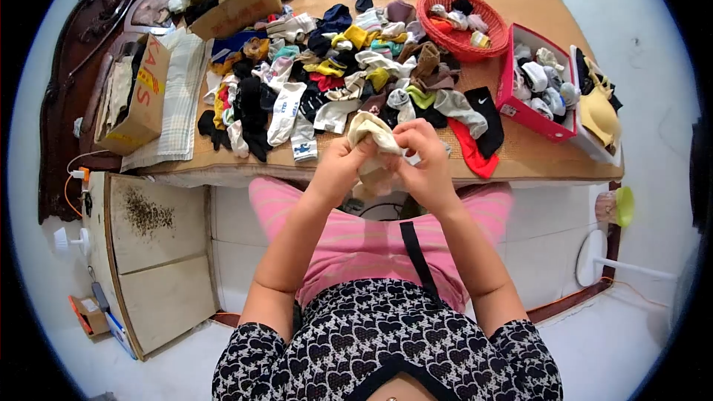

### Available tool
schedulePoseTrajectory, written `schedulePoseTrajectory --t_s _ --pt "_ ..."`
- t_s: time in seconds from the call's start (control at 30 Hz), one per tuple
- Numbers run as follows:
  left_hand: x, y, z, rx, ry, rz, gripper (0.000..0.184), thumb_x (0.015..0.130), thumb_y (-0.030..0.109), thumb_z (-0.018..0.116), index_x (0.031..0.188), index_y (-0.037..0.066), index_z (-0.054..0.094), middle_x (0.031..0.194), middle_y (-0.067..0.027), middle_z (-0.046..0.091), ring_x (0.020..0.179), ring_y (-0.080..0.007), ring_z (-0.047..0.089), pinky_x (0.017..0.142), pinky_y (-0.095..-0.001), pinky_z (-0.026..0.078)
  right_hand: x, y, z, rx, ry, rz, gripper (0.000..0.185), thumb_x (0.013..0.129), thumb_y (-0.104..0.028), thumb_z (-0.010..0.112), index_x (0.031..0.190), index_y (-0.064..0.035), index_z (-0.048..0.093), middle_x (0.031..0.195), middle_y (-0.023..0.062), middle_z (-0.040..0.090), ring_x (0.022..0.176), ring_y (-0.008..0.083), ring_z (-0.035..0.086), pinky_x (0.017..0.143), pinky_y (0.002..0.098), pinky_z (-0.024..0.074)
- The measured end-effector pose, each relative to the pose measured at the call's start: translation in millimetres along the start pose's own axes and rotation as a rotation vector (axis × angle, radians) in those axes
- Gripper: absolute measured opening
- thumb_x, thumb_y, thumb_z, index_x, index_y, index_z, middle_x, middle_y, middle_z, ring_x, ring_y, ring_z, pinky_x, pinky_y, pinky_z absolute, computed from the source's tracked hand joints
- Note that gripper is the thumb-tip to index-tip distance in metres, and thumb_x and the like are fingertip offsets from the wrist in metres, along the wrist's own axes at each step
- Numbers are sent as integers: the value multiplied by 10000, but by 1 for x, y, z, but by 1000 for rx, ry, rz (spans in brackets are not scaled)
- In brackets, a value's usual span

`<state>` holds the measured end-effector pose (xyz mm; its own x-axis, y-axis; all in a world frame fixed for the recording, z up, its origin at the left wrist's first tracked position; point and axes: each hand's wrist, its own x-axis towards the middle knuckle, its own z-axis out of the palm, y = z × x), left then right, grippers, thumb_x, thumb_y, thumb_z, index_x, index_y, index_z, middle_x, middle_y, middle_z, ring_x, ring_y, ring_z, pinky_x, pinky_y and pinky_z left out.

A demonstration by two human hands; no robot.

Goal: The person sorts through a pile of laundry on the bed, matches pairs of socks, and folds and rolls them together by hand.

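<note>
The view is bright, its edges fisheye-curved.

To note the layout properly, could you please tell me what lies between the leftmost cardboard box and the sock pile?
In the head view, a pale checked cloth lies between the leftmost cardboard box and the sock pile.

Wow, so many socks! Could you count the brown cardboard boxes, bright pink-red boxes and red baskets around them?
Brown cardboard boxes: 2, the far box and the left box
Pink-red box: 1
Red basket: 1
Total: 4
The sock pile is too tangled to count.
</note>
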<state>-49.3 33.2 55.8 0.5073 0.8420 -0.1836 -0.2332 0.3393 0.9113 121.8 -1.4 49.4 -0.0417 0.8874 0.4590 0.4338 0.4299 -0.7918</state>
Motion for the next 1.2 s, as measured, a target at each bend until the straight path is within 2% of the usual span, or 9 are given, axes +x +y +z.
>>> schedulePoseTrajectory --t_s 0.1,0.2,0.33,0.5,0.63,0.7,0.83,1.1,1.2 --pt "1 16 -6 -89 -125 -15 374 912 289 562 1135 -11 553 1013 -61 621 885 -126 610 787 -273 490 10 -8 -3 656 105 321 154 826 -123 687 887 -17 595 776 -7 583 702 58 517 656 221 425" --pt "-4 36 5 -204 -245 33 417 893 276 581 1178 -22 521 1067 -69 607 942 -141 600 839 -299 483 16 -8 -13 690 145 349 172 871 -189 653 897 -25 609 764 -27 592 713 40 506 638 209 413" --pt "-3 38 5 110 -184 7 427 853 228 640 1177 -24 522 1084 -71 604 973 -157 596 863 -316 482 20 -10 -16 743 157 439 186 877 -206 646 908 -23 634 782 -30 604 713 39 506 645 204 408" --pt "3 36 3 71 -29 116 227 884 224 616 913 2 649 710 6 580 555 -58 500 536 -212 422 23 -13 -20 738 323 400 154 880 -179 636 893 -25 634 790 -27 613 707 38 518 652 201 412" --pt "1 49 -2 78 100 207 218 892 223 606 953 20 660 711 22 569 647 -55 519 617 -207 426 27 -9 -43 790 475 350 133 897 -156 610 895 -25 629 808 -19 623 721 38 528 663 196 421" --pt "5 52 -4 179 221 473 211 901 205 593 977 20 662 794 4 614 744 -66 546 708 -219 428 31 -12 -50 832 552 337 131 901 -142 600 921 -13 605 842 7 625 744 51 549 682 205 441" --pt "2 67 -7 -9 163 404 267 920 187 551 1103 -2 592 1048 -73 630 919 -134 608 829 -273 463 35 -11 -54 886 637 299 133 897 -123 598 966 -13 568 885 28 620 765 71 571 706 223 470" --pt "7 74 -9 -455 35 333 374 986 255 358 1280 27 401 1154 -171 563 1007 -322 602 827 -465 522 32 -32 -50 845 509 281 138 894 -128 607 960 -17 560 871 23 612 753 60 558 683 208 457" --pt "10 70 -11 -553 16 283 359 990 240 346 1274 28 397 1174 -163 551 1047 -316 582 861 -469 508 34 -36 -51 793 496 263 146 884 -136 627 939 -21 555 830 -2 587 713 35 512 645 187 420"
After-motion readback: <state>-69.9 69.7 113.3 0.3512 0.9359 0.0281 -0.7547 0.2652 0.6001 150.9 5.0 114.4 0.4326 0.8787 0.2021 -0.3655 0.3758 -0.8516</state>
